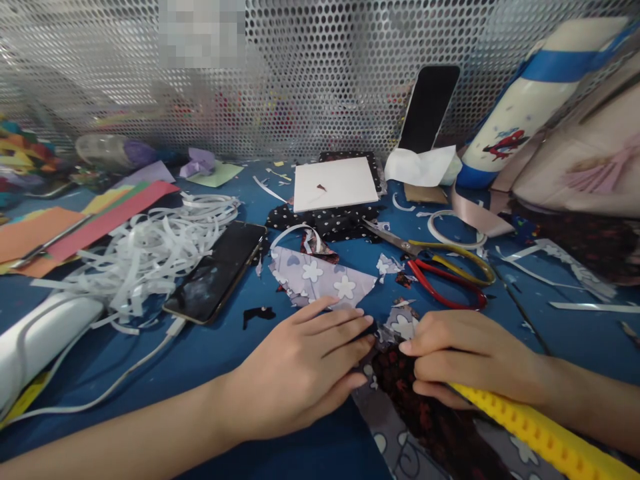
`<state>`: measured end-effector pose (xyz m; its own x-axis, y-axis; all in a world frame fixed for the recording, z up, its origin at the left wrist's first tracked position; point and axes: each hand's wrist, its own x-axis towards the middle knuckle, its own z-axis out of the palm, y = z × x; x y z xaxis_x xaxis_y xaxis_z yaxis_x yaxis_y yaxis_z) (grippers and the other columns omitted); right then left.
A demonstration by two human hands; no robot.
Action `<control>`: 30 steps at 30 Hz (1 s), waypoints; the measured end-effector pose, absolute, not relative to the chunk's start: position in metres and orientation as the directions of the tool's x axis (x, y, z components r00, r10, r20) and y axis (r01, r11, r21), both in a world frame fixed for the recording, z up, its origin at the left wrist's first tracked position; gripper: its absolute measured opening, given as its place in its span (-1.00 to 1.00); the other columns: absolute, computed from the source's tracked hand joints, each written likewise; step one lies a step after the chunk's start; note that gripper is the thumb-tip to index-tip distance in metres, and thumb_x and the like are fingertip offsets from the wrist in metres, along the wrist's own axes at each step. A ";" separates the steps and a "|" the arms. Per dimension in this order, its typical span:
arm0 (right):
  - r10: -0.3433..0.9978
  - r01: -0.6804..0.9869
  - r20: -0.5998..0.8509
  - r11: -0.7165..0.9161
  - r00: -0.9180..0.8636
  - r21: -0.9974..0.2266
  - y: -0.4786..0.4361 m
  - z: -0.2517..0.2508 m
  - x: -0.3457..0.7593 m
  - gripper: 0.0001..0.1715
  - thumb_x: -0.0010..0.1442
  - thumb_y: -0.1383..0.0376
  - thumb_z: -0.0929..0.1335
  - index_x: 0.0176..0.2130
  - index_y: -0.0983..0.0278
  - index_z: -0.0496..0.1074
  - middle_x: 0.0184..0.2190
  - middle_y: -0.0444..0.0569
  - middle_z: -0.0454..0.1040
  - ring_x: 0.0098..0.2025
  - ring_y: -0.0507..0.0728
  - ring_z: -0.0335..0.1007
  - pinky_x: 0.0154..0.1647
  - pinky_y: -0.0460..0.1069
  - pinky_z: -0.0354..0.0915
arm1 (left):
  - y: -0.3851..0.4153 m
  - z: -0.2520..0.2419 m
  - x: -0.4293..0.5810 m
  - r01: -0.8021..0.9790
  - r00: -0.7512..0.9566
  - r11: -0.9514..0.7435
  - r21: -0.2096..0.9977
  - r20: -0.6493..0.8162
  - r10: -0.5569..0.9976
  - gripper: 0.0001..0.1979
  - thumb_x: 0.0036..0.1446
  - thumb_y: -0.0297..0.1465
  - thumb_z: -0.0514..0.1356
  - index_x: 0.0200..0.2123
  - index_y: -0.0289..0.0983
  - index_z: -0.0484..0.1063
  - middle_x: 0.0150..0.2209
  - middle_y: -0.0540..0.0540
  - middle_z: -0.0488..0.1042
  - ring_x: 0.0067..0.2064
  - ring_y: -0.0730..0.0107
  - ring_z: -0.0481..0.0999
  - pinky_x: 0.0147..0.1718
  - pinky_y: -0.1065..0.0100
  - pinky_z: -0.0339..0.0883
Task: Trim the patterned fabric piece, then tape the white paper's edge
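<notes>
My left hand (303, 367) lies palm down with its fingers stretched out, fingertips at the left edge of a grey flowered fabric piece (380, 443). Curled over the same cloth is my right hand (465, 353), thumb and fingers closed at its upper end. A dark red-and-black fabric strip (425, 407) lies on the grey cloth. From below my right fingers a yellow ridged strip (535, 427) runs to the lower right corner; whether the hand grips it, I cannot tell. Just beyond my left fingertips lies a lilac flowered scrap (325, 277).
Scissors (415, 248) with red and yellow handles lie open beyond my right hand. A phone (217, 272) on a cable and shredded white paper (145, 247) are left. Farther back are a white card (336, 185), an upright phone (430, 107) and a bottle (530, 107) against perforated metal (310, 73).
</notes>
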<state>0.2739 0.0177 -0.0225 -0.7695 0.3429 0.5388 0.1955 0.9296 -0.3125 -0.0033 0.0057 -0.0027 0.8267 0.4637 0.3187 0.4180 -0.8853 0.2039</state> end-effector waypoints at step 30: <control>0.387 0.221 0.557 0.913 -0.735 -0.342 0.012 -0.004 0.278 -0.91 0.27 0.37 0.30 -0.30 0.25 0.39 -0.39 -0.07 0.55 -0.33 0.00 0.54 -0.22 -0.15 0.44 | 0.006 -0.004 -0.005 0.411 0.829 -0.887 0.213 0.319 0.460 -0.63 0.45 -0.36 -0.03 0.10 -0.39 0.46 0.17 -0.17 0.50 0.21 0.18 0.48 0.29 0.09 0.26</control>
